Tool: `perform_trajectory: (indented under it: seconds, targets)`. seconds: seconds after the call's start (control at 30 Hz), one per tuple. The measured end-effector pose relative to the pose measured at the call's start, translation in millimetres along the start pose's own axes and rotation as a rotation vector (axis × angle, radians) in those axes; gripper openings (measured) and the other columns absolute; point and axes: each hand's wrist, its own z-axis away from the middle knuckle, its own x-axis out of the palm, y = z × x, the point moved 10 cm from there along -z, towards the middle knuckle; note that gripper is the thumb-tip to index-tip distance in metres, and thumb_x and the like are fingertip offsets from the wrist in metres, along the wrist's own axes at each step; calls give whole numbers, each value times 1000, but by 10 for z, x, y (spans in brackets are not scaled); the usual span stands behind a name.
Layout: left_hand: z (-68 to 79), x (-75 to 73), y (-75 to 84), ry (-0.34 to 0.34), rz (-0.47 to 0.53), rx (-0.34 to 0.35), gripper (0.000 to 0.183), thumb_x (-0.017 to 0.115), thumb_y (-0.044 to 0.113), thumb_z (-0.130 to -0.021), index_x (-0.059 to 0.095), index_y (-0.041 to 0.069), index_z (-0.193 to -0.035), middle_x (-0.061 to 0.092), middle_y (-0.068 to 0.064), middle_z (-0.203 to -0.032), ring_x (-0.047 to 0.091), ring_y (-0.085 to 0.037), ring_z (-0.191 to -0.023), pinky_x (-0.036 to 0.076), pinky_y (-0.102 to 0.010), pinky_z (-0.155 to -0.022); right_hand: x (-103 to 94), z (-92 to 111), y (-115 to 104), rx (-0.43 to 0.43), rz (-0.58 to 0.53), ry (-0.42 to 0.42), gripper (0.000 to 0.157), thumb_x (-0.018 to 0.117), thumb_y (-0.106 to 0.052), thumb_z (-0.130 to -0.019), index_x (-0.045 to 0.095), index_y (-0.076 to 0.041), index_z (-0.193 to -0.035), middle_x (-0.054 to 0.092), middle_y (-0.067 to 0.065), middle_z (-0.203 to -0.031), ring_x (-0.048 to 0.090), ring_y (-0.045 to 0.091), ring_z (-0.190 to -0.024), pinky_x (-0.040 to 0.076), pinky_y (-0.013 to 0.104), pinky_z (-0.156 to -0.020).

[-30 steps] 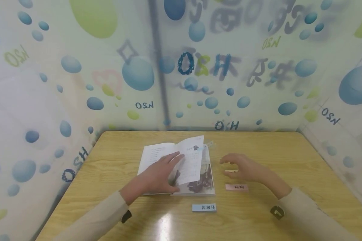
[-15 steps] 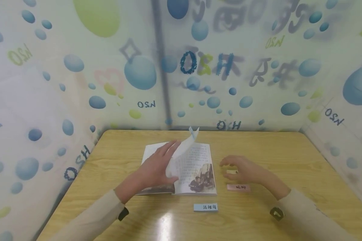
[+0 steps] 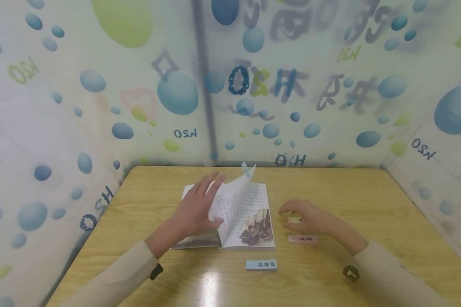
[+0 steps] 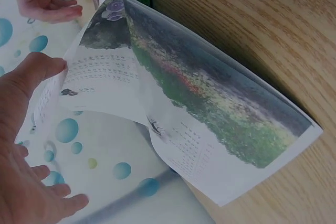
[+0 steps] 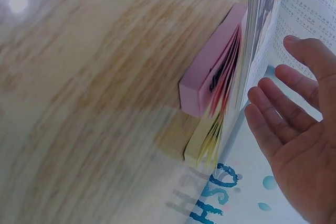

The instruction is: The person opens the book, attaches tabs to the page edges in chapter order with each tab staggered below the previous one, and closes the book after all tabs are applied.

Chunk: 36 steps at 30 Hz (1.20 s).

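Observation:
An open book (image 3: 252, 221) lies on the table, printed text and a picture on its right page. One page (image 3: 232, 196) stands raised near the spine, a small blue-marked tab (image 3: 247, 170) at its top corner. Beside that page, over the book's left half, is my left hand (image 3: 192, 209) with fingers spread. In the left wrist view its thumb (image 4: 50, 66) meets the page edge. My right hand (image 3: 311, 216) hovers to the right of the book, fingers loosely bent and holding nothing. Partly hidden beneath it sits a yellow sticky-note pad (image 5: 202, 142).
A pink sticky-note pad (image 3: 303, 239) with handwriting lies right of the book. Closer to me is a blue sticky-note pad (image 3: 261, 265), also written on. Behind the wooden table (image 3: 146, 187) hangs a patterned curtain (image 3: 307, 111), with more on both sides.
The tabbed page, earlier spread over the right page, swung up and left and now stands raised. My left hand shifted left with it. The right hand has stayed nearly still.

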Motion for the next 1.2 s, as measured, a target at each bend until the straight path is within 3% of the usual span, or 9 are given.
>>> perform_trajectory:
  seconds: [0.2, 0.43, 0.67, 0.83, 0.97, 1.2]
  targets:
    - [19, 20, -17, 33, -69, 12, 119, 90, 38, -73, 17, 11, -162, 9, -15, -168, 15, -42, -149, 22, -57, -117, 37, 2, -1, 12, -24, -17, 34, 75, -19, -94, 67, -5, -124, 66, 4, -124, 64, 28, -110, 55, 47, -90]
    - [70, 105, 38, 59, -118, 101, 110, 89, 34, -72, 28, 8, -160, 15, -19, -166, 19, -46, -147, 25, -63, -113, 46, -22, -16, 0, -22, -15, 33, 76, -19, -94, 67, -6, -123, 66, 3, -123, 63, 27, -111, 54, 45, -92]
    - [107, 255, 148, -4, -83, 190, 84, 81, 30, -79, 45, 16, -154, 23, -19, -164, 20, -48, -147, 25, -67, -112, 57, -36, -4, 14, -19, -25, 33, 76, -21, -94, 68, -8, -123, 66, 1, -123, 63, 26, -111, 54, 43, -92]
    - [125, 373, 180, -83, -94, 190, 68, 72, 32, -87, 51, 20, -151, 22, -14, -165, 16, -43, -149, 22, -64, -114, 60, -42, -5, 6, -19, -19, 32, 76, -20, -94, 68, -8, -122, 66, 1, -123, 63, 25, -111, 54, 44, -92]
    - [136, 433, 200, -111, -133, 192, 64, 66, 36, -92, 50, 17, -151, 25, -11, -165, 15, -40, -150, 21, -62, -115, 60, -46, 2, -1, -19, -12, 32, 76, -19, -94, 68, -8, -122, 66, 1, -123, 63, 25, -111, 54, 44, -92]
    - [149, 477, 221, -93, -176, 188, 71, 62, 53, -96, 48, 9, -150, 33, -12, -162, 21, -41, -149, 22, -61, -116, 65, -48, 4, -1, -13, -12, 31, 76, -20, -94, 68, -8, -122, 66, -1, -122, 63, 24, -110, 54, 43, -93]
